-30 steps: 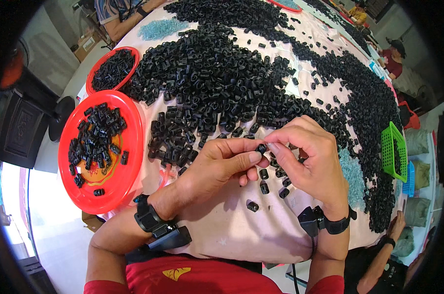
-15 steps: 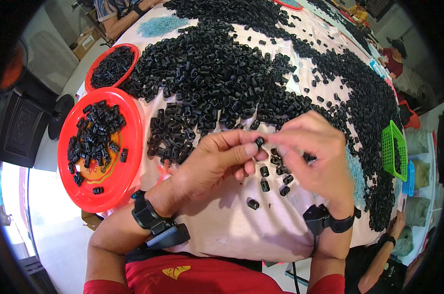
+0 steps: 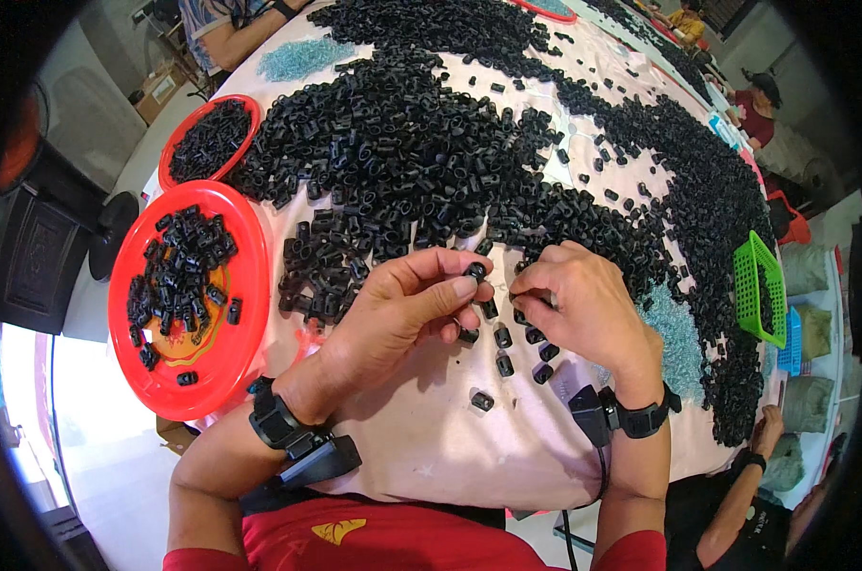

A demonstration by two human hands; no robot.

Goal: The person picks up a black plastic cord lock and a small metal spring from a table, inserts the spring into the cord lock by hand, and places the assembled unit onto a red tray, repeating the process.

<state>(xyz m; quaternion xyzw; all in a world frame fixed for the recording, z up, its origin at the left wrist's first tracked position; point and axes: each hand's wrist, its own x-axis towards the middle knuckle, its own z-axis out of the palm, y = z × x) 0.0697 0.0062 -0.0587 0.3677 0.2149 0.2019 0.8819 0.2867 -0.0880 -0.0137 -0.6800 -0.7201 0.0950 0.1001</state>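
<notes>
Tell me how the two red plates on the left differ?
The near red plate is larger in the picture and holds a loose scatter of black pieces, its yellow centre showing; the far red plate looks smaller and its floor is nearly covered by them. Both are round, red and lie left of the big black pile.

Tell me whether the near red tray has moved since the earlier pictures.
No. The near red tray sits at the same spot beside the black pile, with the same overlap on the table edge.
</notes>
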